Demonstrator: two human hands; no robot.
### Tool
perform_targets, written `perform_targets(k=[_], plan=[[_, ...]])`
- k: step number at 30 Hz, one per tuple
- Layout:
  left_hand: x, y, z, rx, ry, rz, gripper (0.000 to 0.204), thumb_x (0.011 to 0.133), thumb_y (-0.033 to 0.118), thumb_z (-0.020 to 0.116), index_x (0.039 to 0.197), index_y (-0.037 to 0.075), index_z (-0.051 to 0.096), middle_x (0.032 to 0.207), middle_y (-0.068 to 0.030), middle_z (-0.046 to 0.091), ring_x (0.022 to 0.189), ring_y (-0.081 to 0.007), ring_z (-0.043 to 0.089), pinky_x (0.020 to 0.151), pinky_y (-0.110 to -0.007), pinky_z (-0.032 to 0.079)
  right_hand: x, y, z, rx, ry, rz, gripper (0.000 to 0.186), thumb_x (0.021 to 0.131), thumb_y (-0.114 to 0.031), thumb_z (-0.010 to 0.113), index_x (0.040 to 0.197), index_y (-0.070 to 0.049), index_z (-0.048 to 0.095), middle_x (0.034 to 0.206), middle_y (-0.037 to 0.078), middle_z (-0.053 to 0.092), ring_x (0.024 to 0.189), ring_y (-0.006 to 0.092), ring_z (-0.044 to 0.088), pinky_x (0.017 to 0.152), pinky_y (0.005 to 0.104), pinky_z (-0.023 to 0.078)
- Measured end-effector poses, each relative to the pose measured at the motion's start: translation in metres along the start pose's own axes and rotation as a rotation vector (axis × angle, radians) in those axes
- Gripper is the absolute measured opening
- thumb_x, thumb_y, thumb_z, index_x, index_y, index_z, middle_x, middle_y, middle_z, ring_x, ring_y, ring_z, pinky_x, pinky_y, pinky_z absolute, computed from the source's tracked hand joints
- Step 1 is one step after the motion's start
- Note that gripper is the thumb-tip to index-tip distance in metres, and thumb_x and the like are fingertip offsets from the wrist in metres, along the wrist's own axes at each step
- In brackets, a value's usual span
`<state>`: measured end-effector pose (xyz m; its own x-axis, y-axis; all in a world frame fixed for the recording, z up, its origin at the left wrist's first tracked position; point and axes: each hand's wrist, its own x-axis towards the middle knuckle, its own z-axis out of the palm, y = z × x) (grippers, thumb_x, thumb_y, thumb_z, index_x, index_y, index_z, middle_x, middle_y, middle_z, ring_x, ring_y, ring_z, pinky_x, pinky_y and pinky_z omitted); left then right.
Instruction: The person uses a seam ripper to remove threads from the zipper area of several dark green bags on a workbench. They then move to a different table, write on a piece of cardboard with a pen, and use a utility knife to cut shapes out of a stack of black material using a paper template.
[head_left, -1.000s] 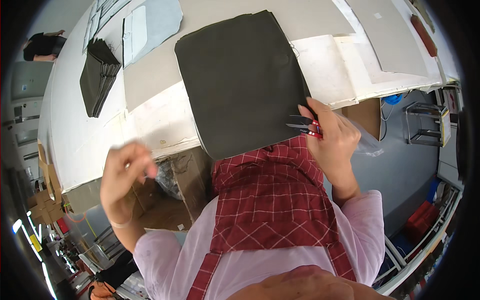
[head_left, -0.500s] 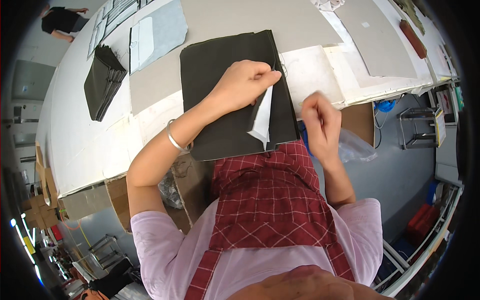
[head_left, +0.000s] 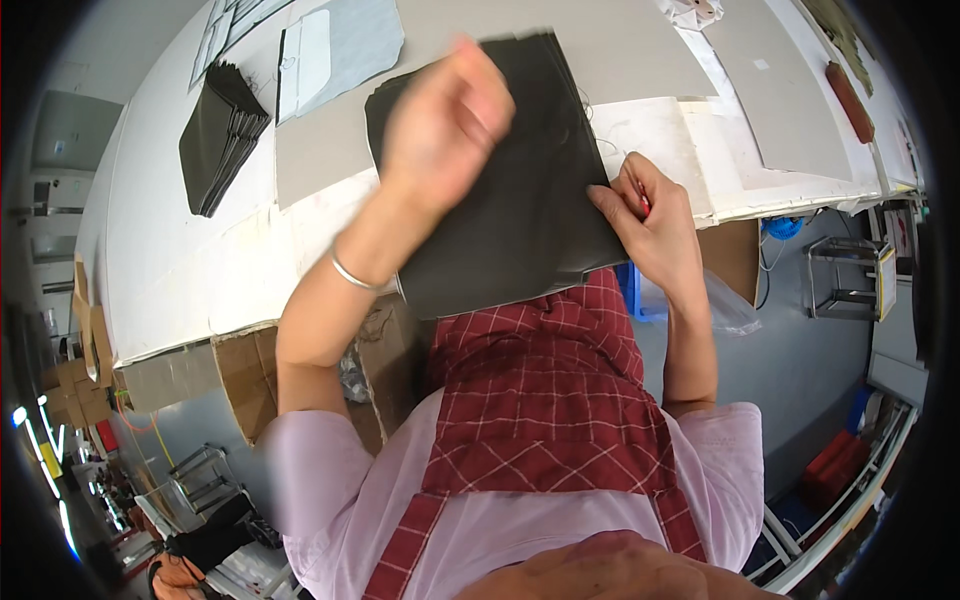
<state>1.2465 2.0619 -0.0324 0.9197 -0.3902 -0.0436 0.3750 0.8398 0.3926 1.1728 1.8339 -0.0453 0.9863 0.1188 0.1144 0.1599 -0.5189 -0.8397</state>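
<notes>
A stack of black fabric pieces (head_left: pixel 530 200) lies in front of me, its near edge overhanging the table above my checked apron. My left hand (head_left: pixel 445 125), smeared by motion, is raised over the upper left part of the stack; its fingers are too blurred to read. Along the right edge of the cloth, my right hand (head_left: pixel 655 230) is closed with its thumb at the fabric's border. A small red thing (head_left: pixel 643 200) shows between its curled fingers, mostly hidden, so its kind cannot be made out.
A folded bundle of black pieces (head_left: pixel 222 140) stands on the white table (head_left: pixel 150 270) to the left. Beyond it lies a pale blue sheet (head_left: pixel 365 50). Grey board (head_left: pixel 775 100) and a brown-red bar (head_left: pixel 849 102) are at the right. Cardboard boxes (head_left: pixel 245 380) sit below the table.
My left hand has moved up and left, away from the white-backed folded strip, which no longer shows. My right hand has come up to the cloth's right edge.
</notes>
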Motion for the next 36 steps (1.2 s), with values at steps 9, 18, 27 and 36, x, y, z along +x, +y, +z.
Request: perform_targets(k=[9, 18, 27, 36], plan=[[-0.011, -0.02, 0.03, 1.472, 0.036, 0.031, 0.052, 0.098, 0.043, 0.056, 0.062, 0.005, 0.058, 0.053, -0.0023, 0.057, 0.046, -0.0106, 0.053, 0.045, -0.025, 0.041, -0.002, 0.011, 0.007, 0.313, -0.004, 0.027, 0.038, 0.087, -0.001, 0.068, 0.072, -0.007, 0.034, 0.062, 0.0, 0.048, 0.059, 0.0043, 0.032, 0.051, 0.0253, 0.029], [0.005, -0.025, 0.025, 1.63, -0.078, -0.201, 0.043, 0.091, 0.031, 0.063, 0.057, 0.005, 0.058, 0.051, -0.0056, 0.059, 0.046, -0.0138, 0.06, 0.046, -0.029, 0.046, -0.004, 0.01, 0.011, 0.318, 0.006, 0.027, 0.045, 0.086, -0.003, 0.072, 0.072, -0.01, 0.031, 0.061, -0.002, 0.047, 0.058, 0.0022, 0.031, 0.05, 0.0229, 0.027], [-0.013, 0.007, -0.03, 0.643, 0.007, 0.274, 0.026, 0.097, 0.02, 0.063, 0.117, 0.004, 0.066, 0.109, -0.0037, 0.067, 0.099, -0.0086, 0.062, 0.081, -0.027, 0.054, 0.008, 0.006, 0.01, 0.335, -0.038, 0.039, 0.045, 0.087, -0.006, 0.072, 0.07, -0.009, 0.031, 0.06, -0.002, 0.041, 0.06, 0.0056, 0.029, 0.051, 0.0249, 0.027], [-0.087, 0.05, 0.009, 0.886, 0.261, 0.371, 0.024, 0.101, 0.026, 0.059, 0.087, 0.007, 0.063, 0.084, 0.0005, 0.064, 0.073, -0.0039, 0.058, 0.058, -0.021, 0.044, 0.009, 0.032, 0.003, 0.227, 0.136, -0.044, 0.035, 0.095, -0.01, 0.063, 0.074, -0.008, 0.035, 0.071, -0.003, 0.031, 0.067, 0.0057, 0.031, 0.058, 0.0228, 0.028]])
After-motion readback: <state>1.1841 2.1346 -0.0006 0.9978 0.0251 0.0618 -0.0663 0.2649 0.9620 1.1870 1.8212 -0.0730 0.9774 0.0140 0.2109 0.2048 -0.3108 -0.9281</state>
